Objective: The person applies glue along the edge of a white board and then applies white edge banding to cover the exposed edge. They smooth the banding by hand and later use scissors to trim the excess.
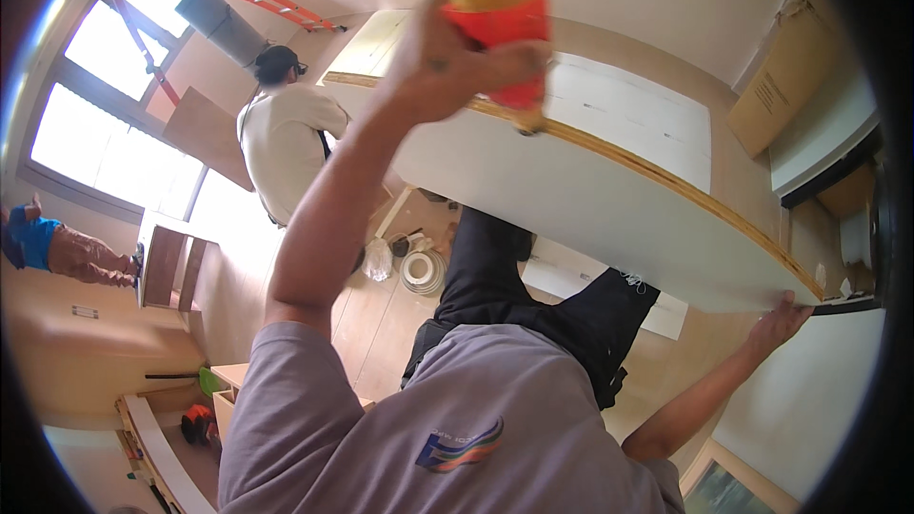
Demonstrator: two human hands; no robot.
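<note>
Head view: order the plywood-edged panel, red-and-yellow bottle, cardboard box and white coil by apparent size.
1. Plywood-edged panel
2. Red-and-yellow bottle and cardboard box: unsure; the bottle is blurred, partly covered and nearer the camera
3. White coil

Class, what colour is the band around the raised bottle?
The band is bright red, showing best in the head view.

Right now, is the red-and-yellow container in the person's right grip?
No, the left grip holds the red-and-yellow container, while the right grip is at the right end of the white panel.
</note>
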